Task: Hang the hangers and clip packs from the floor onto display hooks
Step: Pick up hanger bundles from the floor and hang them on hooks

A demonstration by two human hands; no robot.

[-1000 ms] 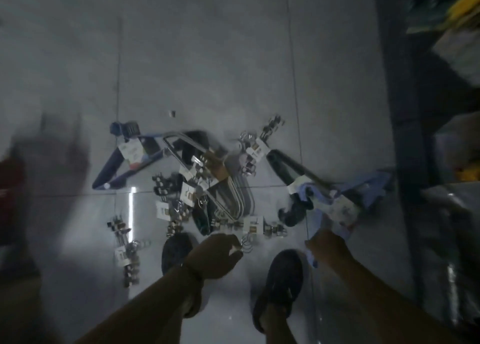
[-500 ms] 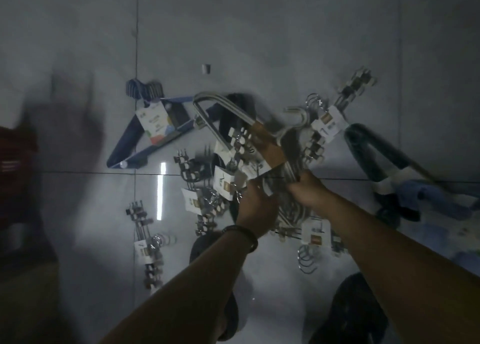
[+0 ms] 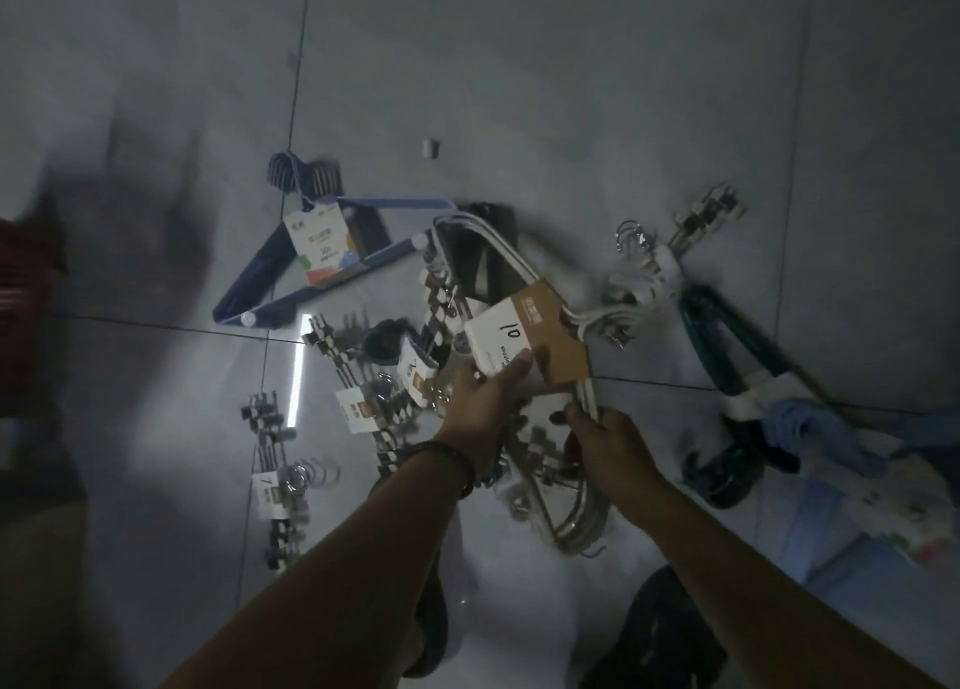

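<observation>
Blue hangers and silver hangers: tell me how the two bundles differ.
The blue hangers lie on the floor untouched; the silver hangers are held by the left hand and right hand. The blue hangers carry a white, colourful tag; the silver hangers a brown-and-white card. Both are tagged bundles.

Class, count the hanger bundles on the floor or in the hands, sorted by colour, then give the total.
Dark blue hanger bundle: 1
Silver hanger bundle: 1
Dark green hanger bundle: 1
Light blue hanger bundle: 1
Total: 4
</observation>
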